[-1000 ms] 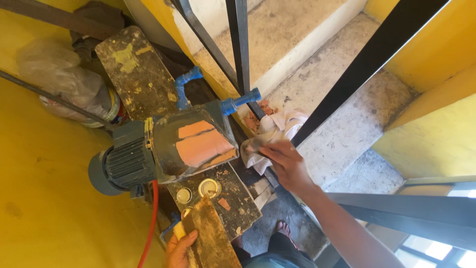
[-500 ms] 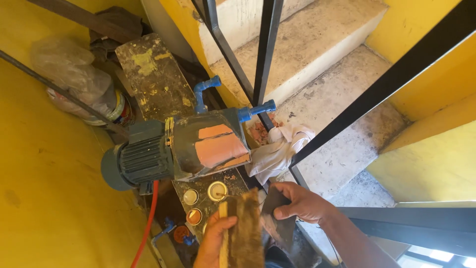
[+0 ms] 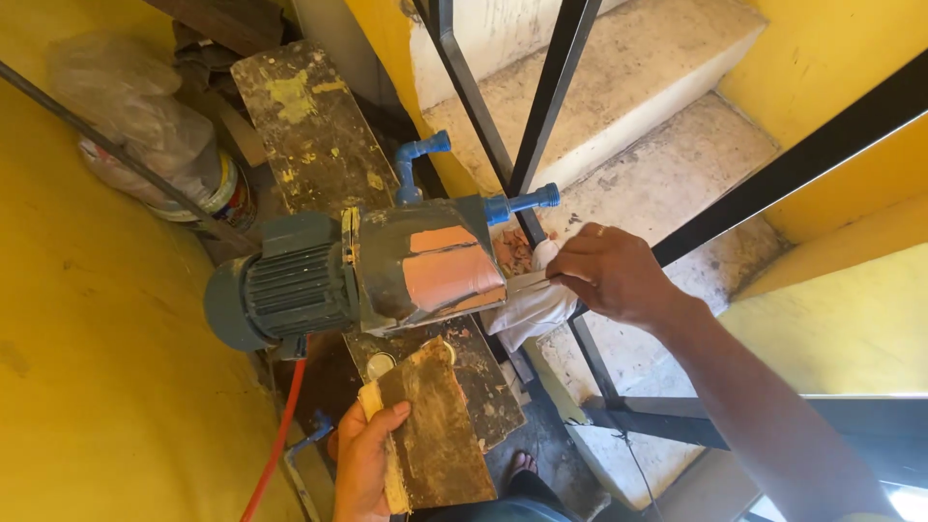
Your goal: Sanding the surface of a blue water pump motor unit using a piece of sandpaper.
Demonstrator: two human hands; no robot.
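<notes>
Hands are both busy at the pump (image 3: pixel 358 275): I am closing my right hand (image 3: pixel 614 274) on the white cloth (image 3: pixel 527 304) against the pump's orange-patched end, and gripping a worn wooden board (image 3: pixel 435 430) by its left edge with my left hand (image 3: pixel 365 464). By my judgement, the wiping is only partly done; grime is still showing. Compared with half a second ago, my right hand is now up on the cloth instead of down by the board.

Your right hand (image 3: pixel 609 274) touches the rag (image 3: pixel 527 307) beside the pump (image 3: pixel 358 275); your left hand (image 3: pixel 362 462) holds the board (image 3: pixel 435 435) below it.
</notes>
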